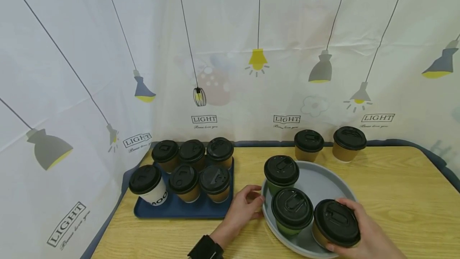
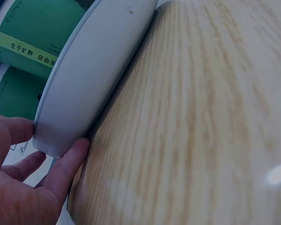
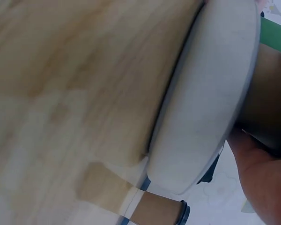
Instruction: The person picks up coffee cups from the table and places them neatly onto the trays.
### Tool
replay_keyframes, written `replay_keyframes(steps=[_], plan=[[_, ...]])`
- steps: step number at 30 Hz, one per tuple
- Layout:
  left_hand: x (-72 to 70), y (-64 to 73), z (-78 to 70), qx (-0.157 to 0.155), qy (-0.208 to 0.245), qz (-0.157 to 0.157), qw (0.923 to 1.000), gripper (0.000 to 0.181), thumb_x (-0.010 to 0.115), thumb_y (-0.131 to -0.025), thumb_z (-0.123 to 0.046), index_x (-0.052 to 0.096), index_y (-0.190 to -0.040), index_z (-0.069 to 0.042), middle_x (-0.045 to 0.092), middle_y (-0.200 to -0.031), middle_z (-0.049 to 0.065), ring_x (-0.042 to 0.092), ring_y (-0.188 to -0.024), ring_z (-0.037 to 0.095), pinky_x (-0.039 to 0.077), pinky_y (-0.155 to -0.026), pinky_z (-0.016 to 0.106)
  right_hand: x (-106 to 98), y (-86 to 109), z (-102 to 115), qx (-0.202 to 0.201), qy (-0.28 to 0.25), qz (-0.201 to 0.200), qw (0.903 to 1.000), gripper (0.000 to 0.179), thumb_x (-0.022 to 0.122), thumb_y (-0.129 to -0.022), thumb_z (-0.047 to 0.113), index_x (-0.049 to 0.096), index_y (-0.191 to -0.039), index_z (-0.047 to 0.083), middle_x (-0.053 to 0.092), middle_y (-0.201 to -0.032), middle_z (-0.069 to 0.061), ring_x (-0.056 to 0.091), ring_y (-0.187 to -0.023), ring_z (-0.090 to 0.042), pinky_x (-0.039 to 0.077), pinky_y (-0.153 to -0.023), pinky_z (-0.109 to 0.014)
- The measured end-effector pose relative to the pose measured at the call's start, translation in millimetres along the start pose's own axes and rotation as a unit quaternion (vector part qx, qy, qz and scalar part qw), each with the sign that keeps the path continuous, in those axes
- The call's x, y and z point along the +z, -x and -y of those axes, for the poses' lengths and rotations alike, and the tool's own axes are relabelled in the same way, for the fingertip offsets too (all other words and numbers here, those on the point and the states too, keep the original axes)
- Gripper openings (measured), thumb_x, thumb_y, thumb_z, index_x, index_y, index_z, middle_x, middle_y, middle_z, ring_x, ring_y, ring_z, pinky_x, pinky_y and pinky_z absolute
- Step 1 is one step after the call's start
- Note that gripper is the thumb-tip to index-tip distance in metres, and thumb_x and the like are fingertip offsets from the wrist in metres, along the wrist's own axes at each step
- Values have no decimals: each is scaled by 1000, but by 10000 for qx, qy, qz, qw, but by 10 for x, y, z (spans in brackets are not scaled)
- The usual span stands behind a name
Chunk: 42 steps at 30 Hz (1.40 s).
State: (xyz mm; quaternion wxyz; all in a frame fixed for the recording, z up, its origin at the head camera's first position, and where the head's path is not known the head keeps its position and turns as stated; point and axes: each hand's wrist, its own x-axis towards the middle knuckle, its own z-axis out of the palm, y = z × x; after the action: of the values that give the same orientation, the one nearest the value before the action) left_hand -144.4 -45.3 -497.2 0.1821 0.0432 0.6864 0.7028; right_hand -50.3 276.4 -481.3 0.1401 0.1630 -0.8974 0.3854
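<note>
In the head view, my right hand (image 1: 368, 233) grips a brown paper coffee cup with a black lid (image 1: 337, 223) at the near right of a round grey tray (image 1: 334, 179). The fingers and thumb go round the cup's side. My left hand (image 1: 244, 207) holds the tray's left edge; in the left wrist view its fingertips lie on the rim and low on the outer wall (image 2: 91, 70). Two green lidded cups stand on the tray's left side, one nearer (image 1: 292, 211) and one behind (image 1: 281, 173). The right wrist view shows the held cup's brown side (image 3: 269, 93) partly.
On the left a blue rectangular tray (image 1: 179, 212) bears several brown lidded cups and a white cup (image 1: 152, 189). Two brown cups (image 1: 309, 146) (image 1: 348, 144) stand behind the round tray on the wooden table (image 1: 406, 183). A printed curtain (image 1: 233, 79) hangs beyond.
</note>
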Motion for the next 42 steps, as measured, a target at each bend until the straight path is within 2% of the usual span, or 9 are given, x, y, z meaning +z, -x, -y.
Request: replay_keyframes(steps=[12,17,19,21,24,28,32,35,42], plan=[[3,1,4,-58,74,54,9999,41,64,-104,-13,55,-141,0,57,-115,13,64,-95,20,63,-81,44,-3,19,39,394,124,407,9983,117,103,-61,26,35,-156,11,62,-129,-4,58,-108,1,53,-74,-26],[11,5,-24,-36,112,39,9999,42,64,-104,-13,54,-142,0,57,-115,14,64,-96,20,63,-82,44,-31,11,59,622,237,652,9957,131,102,-63,30,21,-165,17,56,-139,-19,62,-115,-31,55,-74,-38],[19,4,-28,-37,128,27,9999,41,64,-104,-13,55,-142,0,57,-115,14,64,-95,20,63,-81,44,-51,13,43,522,36,695,9962,137,101,-63,24,13,-167,18,52,-145,-20,59,-123,-29,54,-80,-32],[28,-2,-26,-48,153,26,9999,41,63,-104,-13,55,-141,1,58,-114,14,65,-96,20,63,-81,44,-80,15,20,287,-296,671,9969,139,100,-65,17,7,-168,18,46,-154,-10,52,-132,-14,50,-89,-22],[42,5,-39,-77,93,3,9999,41,63,-104,-16,56,-140,0,58,-114,14,65,-98,21,63,-80,43,-141,17,5,-108,-730,547,9958,119,89,-79,7,11,-168,16,41,-158,10,39,-133,13,37,-95,-5],[56,42,-66,-84,-262,-72,9996,46,67,-101,-20,55,-140,-1,59,-116,13,65,-102,21,63,-78,40,-271,-20,40,-181,-780,307,9963,71,60,-102,1,27,-164,13,41,-156,16,41,-134,12,38,-99,-4],[66,105,-78,-161,-510,-177,9984,53,71,-97,-21,52,-142,-1,59,-119,12,65,-106,21,63,-78,38,-414,-95,49,-125,-527,-172,9984,50,46,-106,-7,45,-154,7,49,-148,11,45,-132,9,37,-101,-3],[71,158,-71,-237,-533,-224,9980,56,71,-96,-19,50,-144,0,59,-120,12,65,-106,21,63,-77,38,-498,-154,11,-65,-310,-592,9977,44,45,-106,-6,52,-148,5,52,-142,15,47,-127,10,37,-98,-1],[77,212,-39,-173,-725,-251,9969,62,79,-88,-16,52,-143,-5,59,-121,9,63,-109,24,62,-76,38,-621,-211,-138,231,-36,-1172,9928,37,46,-108,0,61,-141,9,58,-136,4,51,-115,13,37,-91,0]])
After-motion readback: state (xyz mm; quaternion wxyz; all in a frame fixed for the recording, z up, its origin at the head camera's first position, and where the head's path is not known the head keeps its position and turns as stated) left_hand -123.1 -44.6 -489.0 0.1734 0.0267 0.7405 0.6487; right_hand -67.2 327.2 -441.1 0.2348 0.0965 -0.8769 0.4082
